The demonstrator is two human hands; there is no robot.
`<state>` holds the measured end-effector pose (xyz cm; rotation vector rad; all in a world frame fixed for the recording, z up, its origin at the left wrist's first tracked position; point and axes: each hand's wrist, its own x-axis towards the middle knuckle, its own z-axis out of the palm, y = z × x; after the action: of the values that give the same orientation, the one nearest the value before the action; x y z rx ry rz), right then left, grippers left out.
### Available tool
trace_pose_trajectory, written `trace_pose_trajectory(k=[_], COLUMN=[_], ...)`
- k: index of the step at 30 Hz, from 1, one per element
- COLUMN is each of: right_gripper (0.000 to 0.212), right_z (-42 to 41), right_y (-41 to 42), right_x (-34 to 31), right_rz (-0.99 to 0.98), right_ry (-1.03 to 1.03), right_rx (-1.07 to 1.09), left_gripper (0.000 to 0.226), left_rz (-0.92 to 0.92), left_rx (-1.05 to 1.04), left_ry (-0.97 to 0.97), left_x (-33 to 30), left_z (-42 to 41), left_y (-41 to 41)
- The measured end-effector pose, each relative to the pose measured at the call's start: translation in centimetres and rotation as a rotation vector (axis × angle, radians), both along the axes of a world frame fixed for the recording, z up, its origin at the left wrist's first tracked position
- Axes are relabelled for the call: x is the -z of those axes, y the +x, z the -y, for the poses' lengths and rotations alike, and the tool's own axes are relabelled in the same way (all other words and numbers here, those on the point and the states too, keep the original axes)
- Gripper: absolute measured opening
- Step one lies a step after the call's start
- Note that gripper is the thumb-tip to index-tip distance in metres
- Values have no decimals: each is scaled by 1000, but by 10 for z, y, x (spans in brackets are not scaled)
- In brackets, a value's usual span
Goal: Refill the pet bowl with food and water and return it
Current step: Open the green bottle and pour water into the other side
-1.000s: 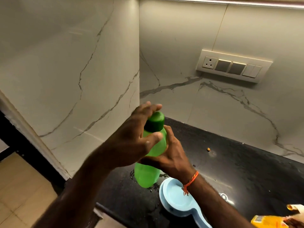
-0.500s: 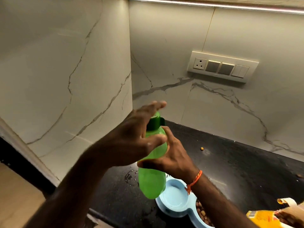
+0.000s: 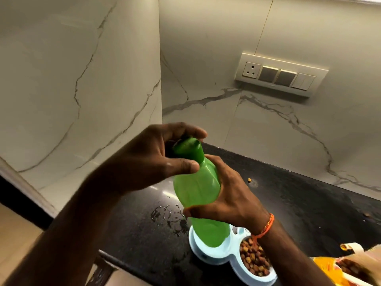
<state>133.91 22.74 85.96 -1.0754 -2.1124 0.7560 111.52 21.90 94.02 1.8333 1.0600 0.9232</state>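
A green plastic bottle [image 3: 198, 195] is held above the black counter, tilted slightly left at the top. My right hand [image 3: 231, 195] grips its body from the right. My left hand [image 3: 152, 159] curls over its dark green cap [image 3: 188, 148], fingers behind and thumb in front. Below the bottle sits a pale blue double pet bowl [image 3: 226, 256]. Its right compartment holds brown kibble [image 3: 254, 258]; the left compartment is mostly hidden by the bottle.
An open yellow food bag [image 3: 348, 267] lies at the lower right. Water drops [image 3: 167, 215] spot the black counter [image 3: 299, 203] left of the bowl. One stray kibble [image 3: 249, 180] lies near the marble wall. A switch panel [image 3: 280, 75] is on that wall.
My left hand has closed its fingers down around the cap. The view has tipped down, showing the kibble compartment and more of the food bag.
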Motion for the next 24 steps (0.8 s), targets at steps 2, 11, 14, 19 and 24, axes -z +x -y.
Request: trace_pose_trajectory(k=[2,11,14,19,24], right_gripper=[104,112,114,114,116], right_z=[2,9,18,41,62], right_y=[7,56,71,97,119], right_x=[0,11,19,30,44], right_rz=[46,212,275,388,540], right_ry=[21,-36,-71,-150,-206], right_rx=[15,88,102,160,219], left_gripper=[55,51,56,54,50], left_rz=[81,341,318,283,245], left_rx=[-115,-367,-354,-319,-290], left_ry=[20,-29,-123,-254,-317], left_x=[-3,9,33,71,91], left_z=[-2,-10,-11,-13,-17], left_y=[1,12,23,38,46])
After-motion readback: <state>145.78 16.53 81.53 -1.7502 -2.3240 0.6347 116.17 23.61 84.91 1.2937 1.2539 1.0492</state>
